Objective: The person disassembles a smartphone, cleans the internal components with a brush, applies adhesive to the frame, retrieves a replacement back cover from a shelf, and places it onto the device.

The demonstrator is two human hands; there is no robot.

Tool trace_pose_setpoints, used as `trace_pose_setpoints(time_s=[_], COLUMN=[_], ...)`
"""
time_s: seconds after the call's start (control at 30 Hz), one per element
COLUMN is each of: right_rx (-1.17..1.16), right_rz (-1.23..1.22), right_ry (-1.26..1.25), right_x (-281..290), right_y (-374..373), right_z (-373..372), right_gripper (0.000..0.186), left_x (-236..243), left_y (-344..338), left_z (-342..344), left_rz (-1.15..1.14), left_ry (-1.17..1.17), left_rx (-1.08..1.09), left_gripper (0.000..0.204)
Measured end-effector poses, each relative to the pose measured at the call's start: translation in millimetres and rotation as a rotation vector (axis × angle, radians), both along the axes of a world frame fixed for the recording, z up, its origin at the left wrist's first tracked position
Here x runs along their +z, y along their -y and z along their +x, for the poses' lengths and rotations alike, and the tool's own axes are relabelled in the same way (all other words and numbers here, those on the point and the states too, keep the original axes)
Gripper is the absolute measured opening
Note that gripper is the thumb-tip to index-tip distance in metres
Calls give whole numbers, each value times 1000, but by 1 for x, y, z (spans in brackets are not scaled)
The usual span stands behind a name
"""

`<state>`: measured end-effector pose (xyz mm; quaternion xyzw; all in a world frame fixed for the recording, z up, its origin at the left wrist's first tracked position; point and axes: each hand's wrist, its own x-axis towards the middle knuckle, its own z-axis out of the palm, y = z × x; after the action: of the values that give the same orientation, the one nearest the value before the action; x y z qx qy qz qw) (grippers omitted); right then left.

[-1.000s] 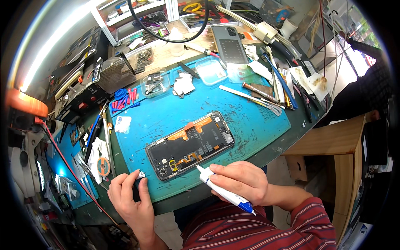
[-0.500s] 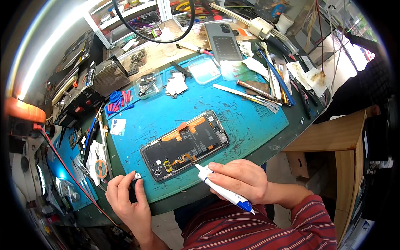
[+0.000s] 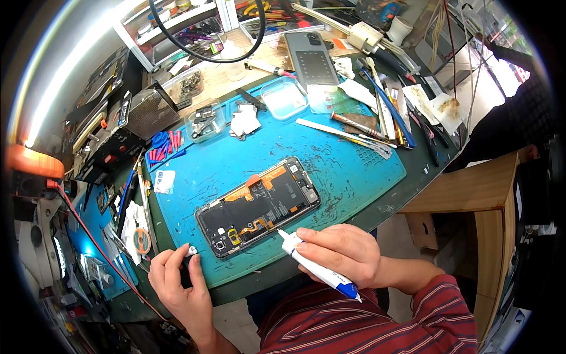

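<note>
An opened phone [image 3: 257, 206] with its back off lies on the blue mat, slanted, its black battery and orange flex cables showing. My right hand [image 3: 345, 255] grips a white tube with a blue end [image 3: 321, 270], its thin nozzle pointing up and left, just off the phone's near edge. Between the thumb and fingers of my left hand [image 3: 180, 274] is a small white cap-like piece [image 3: 191, 251], partly hidden, near the mat's front left edge.
Beyond the phone sit a clear plastic tray [image 3: 285, 98], a box of small parts [image 3: 205, 121] and a grey phone back [image 3: 312, 59]. Tweezers and brushes [image 3: 345, 137] lie to the right. A soldering wire spool [image 3: 141, 241] rests at left, a wooden cabinet [image 3: 460, 186] stands at right.
The whole view has shifted slightly, so the bench and phone sit a little further left. The tube's nozzle stands slightly further from the phone's edge. Both hands keep their holds.
</note>
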<state>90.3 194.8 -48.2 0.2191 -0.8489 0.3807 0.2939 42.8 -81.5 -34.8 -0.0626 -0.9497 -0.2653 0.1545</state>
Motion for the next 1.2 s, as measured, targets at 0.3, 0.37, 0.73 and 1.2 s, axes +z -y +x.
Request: trace_pose_setpoints(time_s=[0.3, 0.37, 0.73, 1.2], right_rx=[-14, -17, -57, -82], right_rz=[10, 10, 31, 32], right_ry=[8, 6, -14, 2], right_x=[1, 1, 1, 2], right_y=[-5, -7, -15, -24], right_z=[2, 2, 3, 6], right_gripper=[36, 36, 36, 37], left_x=[-1, -1, -2, -1], left_y=[-2, -2, -1, -2], left_z=[-2, -1, -1, -2], left_rz=[-24, -29, 10, -37], left_ry=[-69, -74, -30, -70], left_rx=[-32, -33, -11, -47], left_gripper=[19, 19, 23, 18])
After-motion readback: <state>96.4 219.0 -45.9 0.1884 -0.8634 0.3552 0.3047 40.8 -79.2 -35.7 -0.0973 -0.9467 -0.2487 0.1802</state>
